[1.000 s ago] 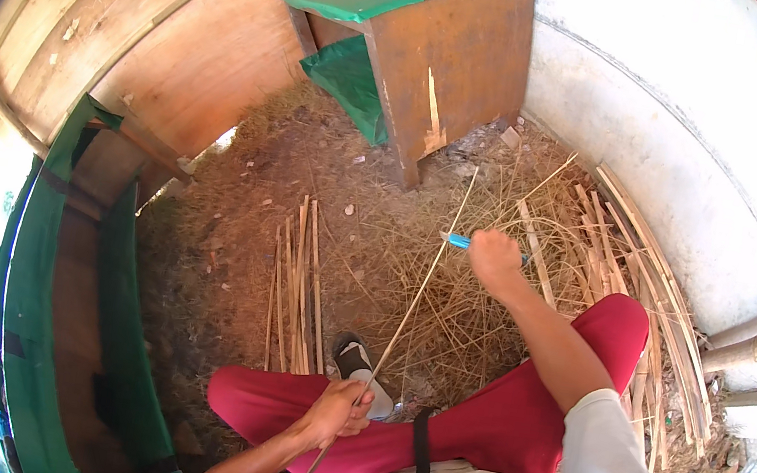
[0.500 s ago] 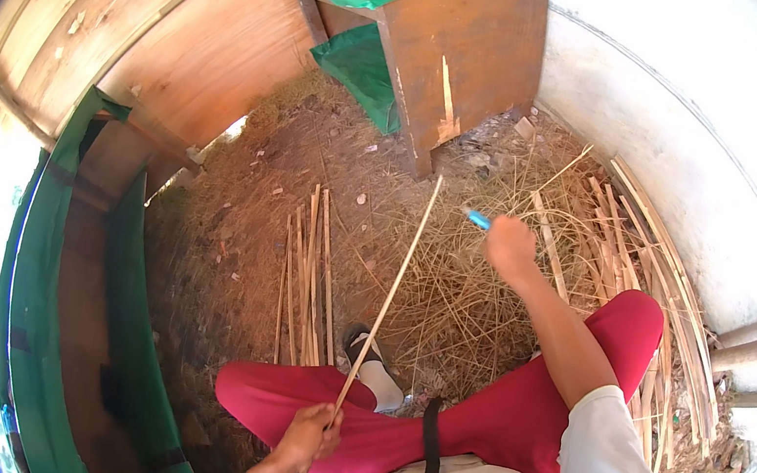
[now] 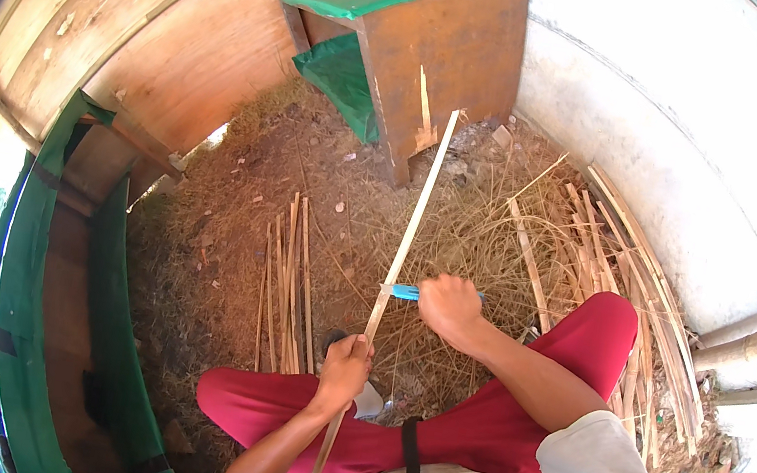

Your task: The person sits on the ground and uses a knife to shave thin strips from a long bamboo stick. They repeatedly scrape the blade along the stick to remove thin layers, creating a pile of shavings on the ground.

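- At the left of my feed, a bundle of loose slats (image 3: 299, 288) lay on the earth floor (image 3: 248, 216), apart from both hands.
- Next came the left hand (image 3: 344, 370), its forearm slanting up from the lower edge, the grip closed around a bamboo strip (image 3: 419, 208) above the crimson trousers (image 3: 258, 401). I judged this the place most at risk: a blade dragged nearer could skid off a knot or slick patch and reach those fingers.
- The bamboo strip ran from the lower edge, through that grip, and up toward the wooden cabinet (image 3: 456, 61). I saw no second hold on its far length, so I reckoned it could flex or roll under pressure and make the edge dig in or split it.
- The blade (image 3: 388, 290) of the blue utility knife (image 3: 406, 292) crossed the strip just beyond the left hand; I could not tell whether it bit. Twisting, I thought, might snap it.
- The right hand (image 3: 450, 305) was clenched on the knife's handle, knuckles up, its forearm angling in from the lower right, over the shavings (image 3: 461, 250). If its wrist tilted, I expected too deep a cut.
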